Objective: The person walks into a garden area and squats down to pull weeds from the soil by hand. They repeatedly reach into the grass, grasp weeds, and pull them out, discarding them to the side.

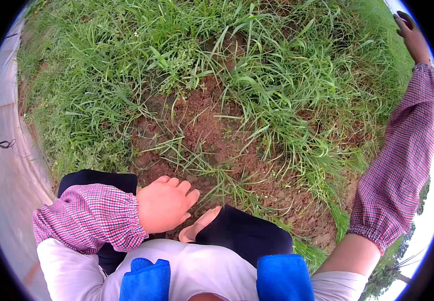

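My left hand [166, 204] hangs back-up above my dark-trousered knees, its fingers loosely bent and a little apart. Nothing shows in it, though its palm is hidden. Bare reddish soil [192, 118] with scattered grass blades lies just beyond its fingertips. My right arm reaches far out to the right, and my right hand [413, 40] is up at the picture's rim. That hand is in shade; its fingers look stretched and apart, with no object visible in them. Long green grass [297, 85] grows nearest to it. Checked sleeve covers [94, 213] wrap both forearms.
Thick grass and weeds [91, 75] surround the soil patch. Along the left runs a pale plastic sheet [6, 150] with a dark cord [1, 144] tied on it. A blue cloth [284, 281] hangs over my front. Bare skin, apparently a foot [199, 227], shows between my knees.
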The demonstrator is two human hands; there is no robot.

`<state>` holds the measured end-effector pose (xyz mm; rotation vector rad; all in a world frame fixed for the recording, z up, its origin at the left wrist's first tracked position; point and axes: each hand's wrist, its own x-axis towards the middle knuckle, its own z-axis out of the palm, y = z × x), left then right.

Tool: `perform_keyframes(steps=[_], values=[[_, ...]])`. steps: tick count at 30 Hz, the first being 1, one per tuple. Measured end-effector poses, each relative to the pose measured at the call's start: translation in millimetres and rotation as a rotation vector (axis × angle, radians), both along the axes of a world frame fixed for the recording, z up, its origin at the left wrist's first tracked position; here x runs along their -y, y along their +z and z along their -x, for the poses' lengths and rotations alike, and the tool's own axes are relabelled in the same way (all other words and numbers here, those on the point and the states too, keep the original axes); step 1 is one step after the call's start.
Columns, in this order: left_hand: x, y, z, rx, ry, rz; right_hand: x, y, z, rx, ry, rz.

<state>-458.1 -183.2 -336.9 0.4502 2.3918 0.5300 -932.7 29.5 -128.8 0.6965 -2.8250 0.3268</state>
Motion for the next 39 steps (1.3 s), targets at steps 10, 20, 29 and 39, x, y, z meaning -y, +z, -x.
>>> perform_keyframes(steps=[10, 20, 29, 39], values=[[8, 5, -19, 0.083, 0.079, 0.047, 106, -432, -318, 1.145, 0.754, -0.35], [9, 4, -16, 0.028, 0.185, 0.085, 99, -505, -228, 0.627, 0.244, 0.004], [6, -1, -20, 0.024, 0.221, 0.084, 131, -501, -206, 0.736, 0.072, -0.314], [4, 1, -18, 0.123, 0.249, 0.11, 129, -519, -204, 0.838, 0.05, -0.078]])
